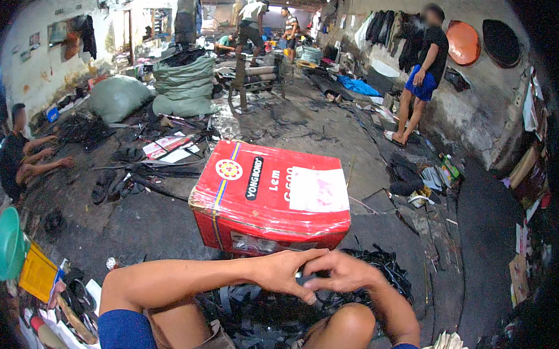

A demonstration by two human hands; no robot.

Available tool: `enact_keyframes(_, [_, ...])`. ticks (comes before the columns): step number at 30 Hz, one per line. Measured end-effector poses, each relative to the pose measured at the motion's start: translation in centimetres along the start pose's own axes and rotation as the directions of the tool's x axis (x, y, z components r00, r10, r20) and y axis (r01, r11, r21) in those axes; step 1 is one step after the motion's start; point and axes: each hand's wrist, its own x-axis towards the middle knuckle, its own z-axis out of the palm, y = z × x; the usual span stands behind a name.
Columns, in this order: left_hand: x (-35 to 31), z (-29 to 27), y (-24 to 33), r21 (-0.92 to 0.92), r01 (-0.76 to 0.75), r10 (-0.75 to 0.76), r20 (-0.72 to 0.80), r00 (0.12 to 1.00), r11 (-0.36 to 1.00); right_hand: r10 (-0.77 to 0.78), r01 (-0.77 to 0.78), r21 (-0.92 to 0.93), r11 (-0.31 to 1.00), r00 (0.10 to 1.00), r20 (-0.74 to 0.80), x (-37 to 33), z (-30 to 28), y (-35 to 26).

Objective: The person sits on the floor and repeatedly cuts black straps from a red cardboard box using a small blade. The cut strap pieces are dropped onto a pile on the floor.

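My left hand [289, 273] and my right hand [343, 272] meet above my lap, fingers curled toward each other. Between their fingertips is a small dark piece [306, 279]; its kind is too small to tell. Just beyond the hands stands a red cardboard box [265, 203], its top closed with tape and a torn white paper stuck on its right part. Below and around my hands, a heap of thin black strips [387, 273] lies between and beside my knees. My forearms partly hide the heap and the box's lower front edge.
At left are a green basin [7, 244], a yellow crate [38, 274] and a seated person [14, 153]. Another person [428, 59] stands at the right wall. Stuffed green sacks [183, 85] stand farther back. Dark scraps [147, 178] litter the floor.
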Motion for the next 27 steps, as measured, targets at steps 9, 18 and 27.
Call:
enact_keyframes(9, [-0.8, -5.8, 4.3, -0.574, 0.110, -0.243, -0.161, 0.957, 0.812, 0.416, -0.227, 0.362, 0.904, 0.658, -0.627, -2.2, -6.8, -8.6])
enact_keyframes(18, [-2.8, -5.7, 3.5, 0.361, 0.190, -0.381, 0.588, 0.714, 0.913, 0.212, -0.012, 0.255, 0.967, 0.592, -0.777, -2.0, -9.1, -8.8])
enact_keyframes(27, [-0.9, -4.1, 5.7, -0.722, 0.094, -0.110, 0.024, 0.994, 0.685, 0.291, -0.160, 0.258, 0.953, 0.722, -0.628, 4.2, -5.5, -13.5])
